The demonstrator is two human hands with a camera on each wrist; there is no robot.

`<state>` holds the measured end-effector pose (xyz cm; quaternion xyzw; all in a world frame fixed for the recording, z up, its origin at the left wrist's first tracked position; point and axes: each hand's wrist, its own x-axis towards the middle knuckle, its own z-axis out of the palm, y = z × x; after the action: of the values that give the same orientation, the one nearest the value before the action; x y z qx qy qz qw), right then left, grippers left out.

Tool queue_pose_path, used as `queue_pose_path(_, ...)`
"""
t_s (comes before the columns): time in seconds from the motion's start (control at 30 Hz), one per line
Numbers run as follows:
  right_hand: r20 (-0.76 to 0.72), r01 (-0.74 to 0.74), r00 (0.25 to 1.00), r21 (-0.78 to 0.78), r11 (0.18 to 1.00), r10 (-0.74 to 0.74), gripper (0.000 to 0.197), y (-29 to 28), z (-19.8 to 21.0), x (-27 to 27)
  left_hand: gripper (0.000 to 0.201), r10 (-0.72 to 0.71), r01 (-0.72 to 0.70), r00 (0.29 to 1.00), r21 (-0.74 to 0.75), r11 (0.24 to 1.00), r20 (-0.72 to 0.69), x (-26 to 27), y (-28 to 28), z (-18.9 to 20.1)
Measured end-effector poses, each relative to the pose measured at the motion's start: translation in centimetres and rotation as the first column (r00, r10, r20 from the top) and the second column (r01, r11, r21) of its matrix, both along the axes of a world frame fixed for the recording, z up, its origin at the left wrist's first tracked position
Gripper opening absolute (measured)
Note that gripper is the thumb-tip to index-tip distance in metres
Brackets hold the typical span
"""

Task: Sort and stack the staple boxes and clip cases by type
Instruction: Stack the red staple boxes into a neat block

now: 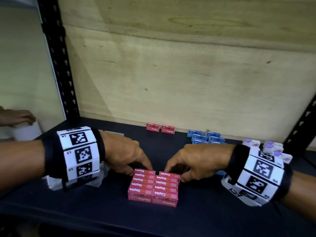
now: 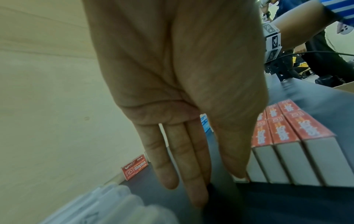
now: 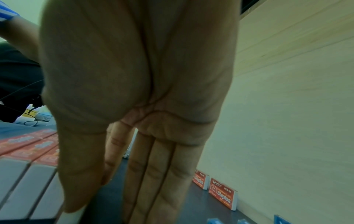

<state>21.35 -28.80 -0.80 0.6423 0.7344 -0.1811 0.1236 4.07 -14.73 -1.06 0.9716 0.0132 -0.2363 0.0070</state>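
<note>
A block of red staple boxes (image 1: 153,187) lies in two columns on the dark shelf (image 1: 85,211), labels up. My left hand (image 1: 142,168) touches its far left box with the index tip on top, and the thumb (image 2: 239,174) presses that box's white end. My right hand (image 1: 174,173) touches the far right box (image 1: 169,174), thumb (image 3: 76,197) against the block's right end. Both hands keep their fingers straight. Two more red boxes (image 1: 160,128) stand at the back wall. Blue staple boxes (image 1: 206,137) and clear clip cases (image 1: 270,147) sit at the right.
A clear plastic case (image 1: 100,175) lies under my left wrist. Another person's hand (image 1: 18,118) rests on a white box (image 1: 27,132) at the far left. Black shelf posts (image 1: 59,74) (image 1: 301,129) frame a plywood back wall (image 1: 171,74).
</note>
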Motion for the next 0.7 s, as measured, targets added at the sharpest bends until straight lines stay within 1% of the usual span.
queue_pose_path(0.13,0.008,-0.027,1.000,0.000,1.000,0.027,0.040,0.4,-0.1,0.0,0.045,-0.009,0.009,1.000,-0.009,1.000,0.008,0.5,0.0,-0.1)
queue_pose_path(0.23,0.020,-0.038,0.999,-0.012,0.999,0.038,0.041,0.6,-0.2,0.1,0.045,0.011,-0.011,1.000,-0.035,0.999,-0.007,0.6,0.3,-0.2)
queue_pose_path(0.43,-0.008,-0.011,1.000,-0.019,1.000,0.011,0.039,1.2,-0.4,0.5,0.041,0.060,-0.063,0.998,-0.097,0.993,-0.032,0.9,0.9,-0.4)
queue_pose_path(0.53,-0.034,0.002,0.999,-0.018,1.000,-0.003,0.035,1.3,-0.5,0.8,0.039,0.080,-0.083,0.996,-0.111,0.990,-0.038,1.0,1.0,-0.5)
queue_pose_path(0.7,-0.035,0.005,0.999,-0.019,1.000,-0.005,0.032,1.4,-0.5,0.9,0.038,0.115,-0.121,0.992,-0.127,0.985,-0.053,1.1,1.2,-0.8)
